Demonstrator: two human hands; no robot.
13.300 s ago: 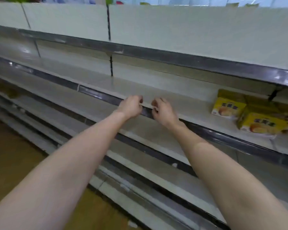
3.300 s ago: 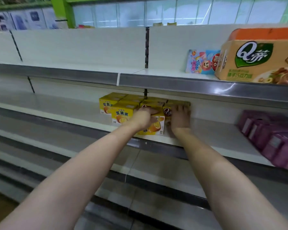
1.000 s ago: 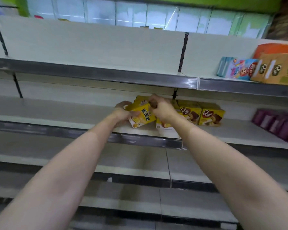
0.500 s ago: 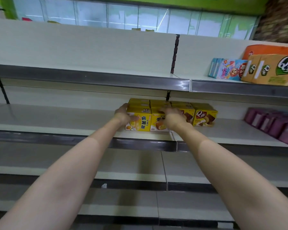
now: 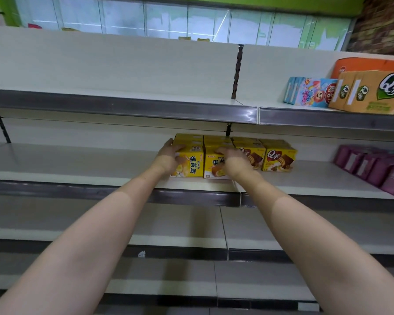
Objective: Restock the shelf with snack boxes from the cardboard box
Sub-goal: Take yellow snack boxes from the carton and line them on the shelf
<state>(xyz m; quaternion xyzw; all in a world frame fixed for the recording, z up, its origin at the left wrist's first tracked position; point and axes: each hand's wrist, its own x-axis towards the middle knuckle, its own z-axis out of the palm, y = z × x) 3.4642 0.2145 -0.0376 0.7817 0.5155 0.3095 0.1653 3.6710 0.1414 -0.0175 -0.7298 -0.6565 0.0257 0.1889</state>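
Observation:
Several yellow snack boxes stand in a row on the middle shelf. My left hand grips the left side and top of the leftmost yellow egg-yolk pie box, thumb across its front. My right hand lies over the front and top of the second yellow box, covering much of it. Two yellow chocolate pie boxes stand just right of my right hand. More yellow boxes sit behind the front row. The cardboard box is out of view.
Purple packets line the right end of the same shelf. On the shelf above, at right, stand a blue-pink box and large tan and orange cartons. Lower shelves run below my forearms.
The box I held tilted a second ago now stands upright at the left end of the row. Both hands stay on the two left boxes; the view has shifted slightly.

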